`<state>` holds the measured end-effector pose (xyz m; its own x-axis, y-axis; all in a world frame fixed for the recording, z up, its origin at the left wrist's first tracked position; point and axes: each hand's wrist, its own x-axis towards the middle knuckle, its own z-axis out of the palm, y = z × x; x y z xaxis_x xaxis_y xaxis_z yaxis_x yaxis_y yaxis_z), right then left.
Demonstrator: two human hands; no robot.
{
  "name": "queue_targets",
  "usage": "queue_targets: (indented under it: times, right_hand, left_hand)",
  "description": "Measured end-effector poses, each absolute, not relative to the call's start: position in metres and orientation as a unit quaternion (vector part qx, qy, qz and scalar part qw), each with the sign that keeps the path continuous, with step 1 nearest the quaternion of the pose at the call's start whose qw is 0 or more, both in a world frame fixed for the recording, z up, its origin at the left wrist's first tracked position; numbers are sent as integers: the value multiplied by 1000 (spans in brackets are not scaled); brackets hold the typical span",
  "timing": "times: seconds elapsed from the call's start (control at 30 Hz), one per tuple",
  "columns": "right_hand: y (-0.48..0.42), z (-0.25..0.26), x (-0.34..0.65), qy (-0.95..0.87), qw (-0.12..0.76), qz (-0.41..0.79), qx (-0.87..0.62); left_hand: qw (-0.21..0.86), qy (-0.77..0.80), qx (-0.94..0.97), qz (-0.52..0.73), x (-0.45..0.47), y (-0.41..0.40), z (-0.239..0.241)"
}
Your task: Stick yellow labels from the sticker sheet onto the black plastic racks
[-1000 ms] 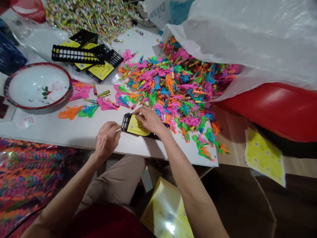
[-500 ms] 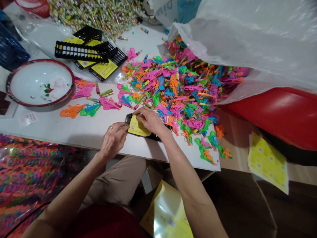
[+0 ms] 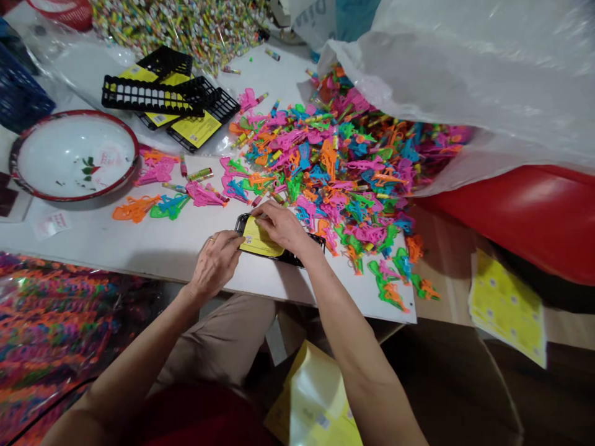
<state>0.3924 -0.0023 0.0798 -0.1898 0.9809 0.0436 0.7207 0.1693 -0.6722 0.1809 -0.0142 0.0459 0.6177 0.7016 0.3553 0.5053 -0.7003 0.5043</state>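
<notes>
At the table's front edge lies a black plastic slotted tray (image 3: 294, 259), with a yellow printed label (image 3: 260, 240) flat over its left part. My left hand (image 3: 217, 260) pinches the left end of the tray, its fingertips at the label's edge. From the right, my right hand (image 3: 279, 224) bends over the tray, fingers together on the label's upper edge; the fingertips are partly hidden. Just beyond my hands spreads a heap of small toy guns (image 3: 325, 155) in pink, orange, green and blue plastic, mixed with little printed tubes.
A white enamel basin (image 3: 69, 152) with a red rim stands at the left. Behind it are several black trays with yellow labels (image 3: 198, 129) and a pile of small tubes (image 3: 181, 28). A white sack (image 3: 465, 68) lies at the right; yellow label sheets (image 3: 509, 306) sit below it.
My hands and the tray stay almost in place, with the fingers on the label's edges. The whole view shifts very slightly.
</notes>
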Motion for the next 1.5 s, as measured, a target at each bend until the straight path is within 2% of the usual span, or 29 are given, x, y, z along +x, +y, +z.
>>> queue_targets:
  times: [0.6, 1.0, 1.27, 1.4, 1.5]
  right_hand:
    - [-1, 84, 391, -739, 180, 246, -601]
    - [-3, 80, 393, -732, 197, 253, -601]
    - [-2, 84, 391, -741, 162, 248, -603]
    - [-3, 92, 387, -731, 109, 204, -642]
    - [-13, 100, 374, -695, 127, 123, -697]
  left_hand:
    - [104, 336, 903, 246, 180, -15, 46]
    - [76, 323, 903, 271, 180, -16, 49]
    - [56, 314, 909, 269, 180, -17, 47]
    - [38, 314, 913, 256, 180, -18, 48]
    - [40, 323, 914, 242, 181, -20, 47]
